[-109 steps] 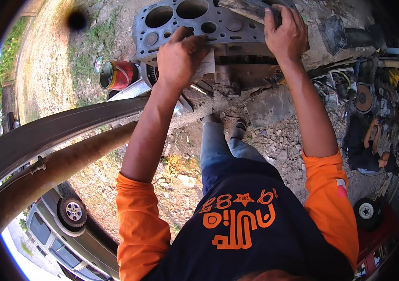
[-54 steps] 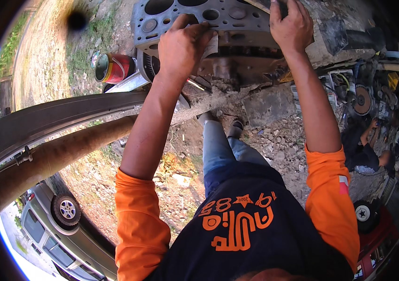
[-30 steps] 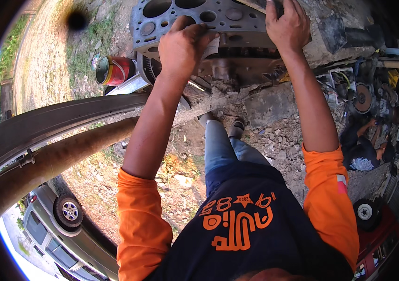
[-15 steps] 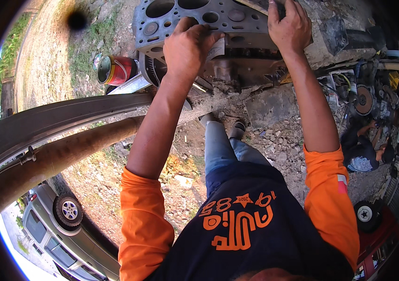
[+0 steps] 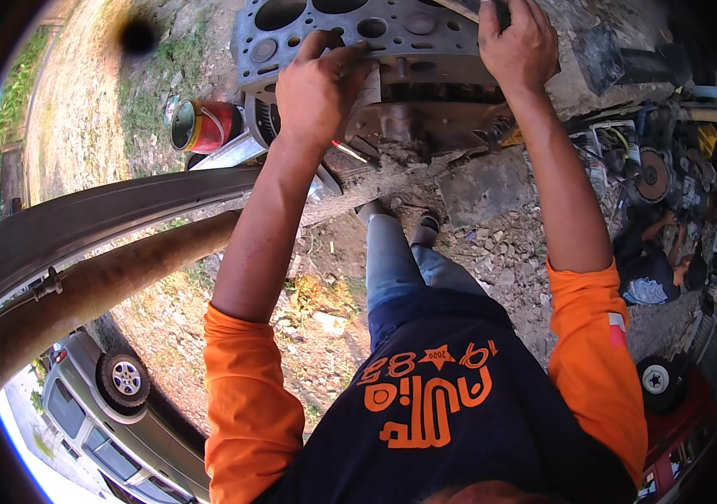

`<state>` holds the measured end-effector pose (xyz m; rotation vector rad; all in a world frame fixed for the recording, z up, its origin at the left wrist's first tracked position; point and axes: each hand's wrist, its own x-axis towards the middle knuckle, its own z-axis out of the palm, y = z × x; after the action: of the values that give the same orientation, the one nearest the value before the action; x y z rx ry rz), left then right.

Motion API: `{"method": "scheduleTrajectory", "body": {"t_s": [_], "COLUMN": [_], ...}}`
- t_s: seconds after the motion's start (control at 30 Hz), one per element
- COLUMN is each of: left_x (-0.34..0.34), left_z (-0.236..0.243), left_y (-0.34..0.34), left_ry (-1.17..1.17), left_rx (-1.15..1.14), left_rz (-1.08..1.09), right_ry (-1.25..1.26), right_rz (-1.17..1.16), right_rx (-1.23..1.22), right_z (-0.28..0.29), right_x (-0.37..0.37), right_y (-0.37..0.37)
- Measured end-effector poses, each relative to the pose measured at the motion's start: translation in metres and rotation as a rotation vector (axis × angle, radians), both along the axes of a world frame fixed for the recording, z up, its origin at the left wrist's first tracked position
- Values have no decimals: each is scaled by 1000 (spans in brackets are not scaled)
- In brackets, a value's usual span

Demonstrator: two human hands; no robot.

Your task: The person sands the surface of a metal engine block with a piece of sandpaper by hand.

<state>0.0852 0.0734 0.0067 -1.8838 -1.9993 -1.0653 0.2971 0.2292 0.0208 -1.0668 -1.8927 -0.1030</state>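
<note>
At the top of the view lies a grey metal engine block (image 5: 400, 42) with large bores, round plugs and small holes. My left hand (image 5: 316, 92) is closed at its near edge, fingers bent over the deck, gripping a small pale sheet (image 5: 369, 89) that sticks out under the thumb. My right hand (image 5: 520, 49) is closed over a flat, dark bar-like piece (image 5: 459, 8) at the block's right end; its far part is cut off by the frame.
A red bucket (image 5: 207, 126) sits left of the block. A long beam (image 5: 115, 202) and rusty pipe (image 5: 98, 286) run at left, above a parked car (image 5: 89, 420). A co-worker (image 5: 644, 265) is among tools and parts (image 5: 653, 176) at right, near rubble.
Since half a second ago my left hand has shifted slightly leftward along the block's edge with the sheet. My right hand has barely moved. The co-worker's posture has changed over the earlier frames.
</note>
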Motion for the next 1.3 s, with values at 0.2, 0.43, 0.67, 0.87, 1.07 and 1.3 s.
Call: {"method": "scheduleTrajectory", "body": {"t_s": [0.2, 0.43, 0.67, 0.87, 1.07, 1.3], "left_x": [8, -5, 11, -2, -3, -9], "left_z": [0, -1, -3, 7, 20, 33], "left_y": [2, -2, 0, -1, -12, -23], "left_ry": [37, 54, 84, 34, -1, -43], "left_rx": [-10, 3, 10, -59, -169, -163], "left_rz": [26, -30, 67, -46, -80, -103], "right_ry": [28, 10, 26, 41, 51, 53], "right_rz": [-2, -14, 18, 13, 14, 3], "right_rx": [73, 33, 51, 38, 45, 68], "right_z": [-5, -2, 0, -1, 3, -1], "right_x": [-3, -1, -2, 1, -3, -1], "right_y": [2, 1, 2, 3, -2, 1]}}
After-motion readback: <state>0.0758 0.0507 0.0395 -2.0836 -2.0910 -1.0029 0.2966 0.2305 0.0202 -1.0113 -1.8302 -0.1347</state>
